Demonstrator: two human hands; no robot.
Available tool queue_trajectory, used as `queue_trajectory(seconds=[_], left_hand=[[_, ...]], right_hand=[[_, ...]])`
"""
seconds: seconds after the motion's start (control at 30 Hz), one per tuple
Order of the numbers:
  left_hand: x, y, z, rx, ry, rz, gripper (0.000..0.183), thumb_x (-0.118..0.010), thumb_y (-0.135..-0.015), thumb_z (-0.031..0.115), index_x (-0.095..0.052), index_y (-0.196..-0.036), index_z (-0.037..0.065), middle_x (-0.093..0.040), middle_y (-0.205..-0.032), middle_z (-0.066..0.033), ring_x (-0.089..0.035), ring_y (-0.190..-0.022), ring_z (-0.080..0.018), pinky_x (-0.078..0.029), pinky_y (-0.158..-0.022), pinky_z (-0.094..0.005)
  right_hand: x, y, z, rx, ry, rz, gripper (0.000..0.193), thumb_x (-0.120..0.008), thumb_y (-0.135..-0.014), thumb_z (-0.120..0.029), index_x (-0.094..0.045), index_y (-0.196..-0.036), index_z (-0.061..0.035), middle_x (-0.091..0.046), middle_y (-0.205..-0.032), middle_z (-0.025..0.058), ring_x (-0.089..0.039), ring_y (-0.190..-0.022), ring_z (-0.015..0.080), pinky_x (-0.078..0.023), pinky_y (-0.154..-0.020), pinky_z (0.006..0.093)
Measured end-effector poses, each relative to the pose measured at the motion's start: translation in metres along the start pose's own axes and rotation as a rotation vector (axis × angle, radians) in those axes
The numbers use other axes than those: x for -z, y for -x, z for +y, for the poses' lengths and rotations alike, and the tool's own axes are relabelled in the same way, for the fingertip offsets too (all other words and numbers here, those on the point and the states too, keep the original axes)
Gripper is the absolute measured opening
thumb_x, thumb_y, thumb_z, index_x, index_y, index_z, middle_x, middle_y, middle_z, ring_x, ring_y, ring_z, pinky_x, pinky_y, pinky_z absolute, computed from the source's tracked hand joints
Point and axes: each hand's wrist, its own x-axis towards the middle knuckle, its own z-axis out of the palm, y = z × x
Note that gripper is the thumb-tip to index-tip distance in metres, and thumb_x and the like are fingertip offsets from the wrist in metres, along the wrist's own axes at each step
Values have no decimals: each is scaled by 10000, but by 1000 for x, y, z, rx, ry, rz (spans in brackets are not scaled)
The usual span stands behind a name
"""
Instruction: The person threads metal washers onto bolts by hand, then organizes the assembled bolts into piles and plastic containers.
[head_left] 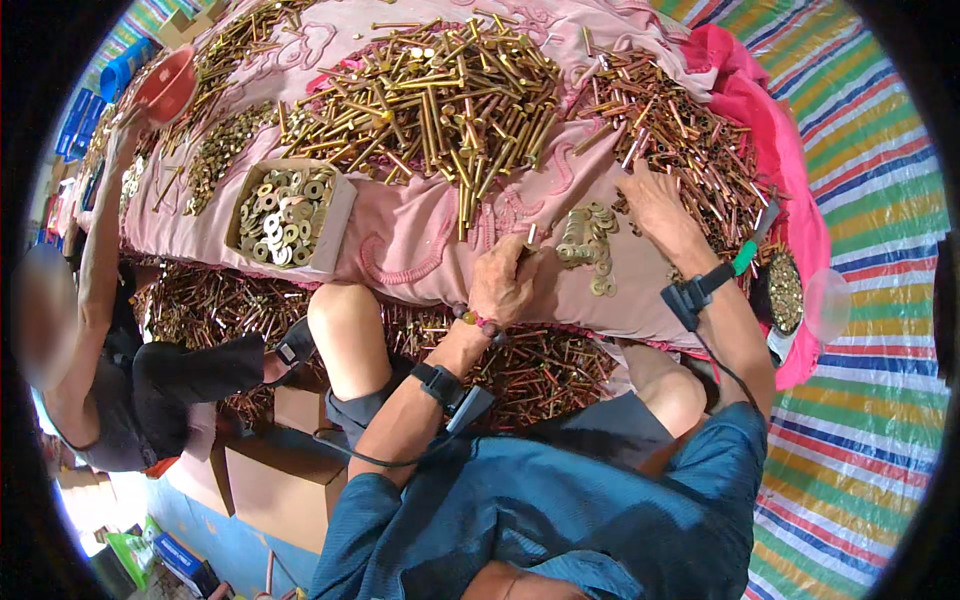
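Note:
My left hand [503,282] is closed with a short bright metal end poking up between the fingers; the rest of that bolt is hidden in my hand. It is over the pink cloth [430,235], just left of a small heap of flat washers [586,236]. My right hand [655,205] reaches to the near edge of a pile of reddish metal pieces [690,120]. Its thumb and fingers are drawn together at the pile, and what they grip there is too small to tell. Long brassy bolts [450,95] are heaped beyond my left hand.
A cardboard box of washers [340,225] stands at left on the cloth. Further left, another person's arm [108,210] extends to a red bowl [168,85]. More metal pieces [540,370] lie below the cloth, around my legs. A container of small parts [785,290] is at right, near striped sheeting [880,290].

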Motion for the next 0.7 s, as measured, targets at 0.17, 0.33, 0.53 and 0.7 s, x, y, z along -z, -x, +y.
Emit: queue_trajectory(seconds=[0.17, 0.33, 0.53, 0.7], left_hand=[[1, -2, 9, 135, 98, 1, 419, -706, -883, 95, -536, -1264, 58, -687, -818, -182, -693, -724, -377, -543, -636, -404], [5, -3, 18, 150, 57, -18, 406, -647, -937, 134, -521, -1319, 76, -687, -889, -223, -681, -792, -439, -533, -657, -489], [-4, -5, 6, 64, 89, 69, 209, -572, -1014, 182, -674, -1121, 35, -683, -809, -143, -689, -697, -261, -515, -623, -378], [-3, -3, 7, -28, 36, 100, 147, -634, -953, 91, -629, -1077, 14, -595, -818, -187, -584, -689, -406, -452, -597, -461]], right_hand=[[5, -3, 6, 82, -63, 50, 230, -581, -847, 10, -584, -1071, -42, -541, -1020, 169, -600, -956, 377, -490, -773, 468], [6, 15, -35, -311, -956, 450, 176, -694, -899, -108, -616, -1030, -19, -656, -962, 127, -669, -805, 240, -557, -678, 332], [-3, 45, -66, -544, -1864, 599, 317, -673, -953, -111, -526, -1215, -11, -682, -952, 83, -680, -766, 136, -567, -640, 247], [-19, 80, -72, -602, -1600, 600, 292, -682, -939, -103, -541, -1176, -6, -672, -969, 82, -664, -793, 127, -568, -691, 265]])
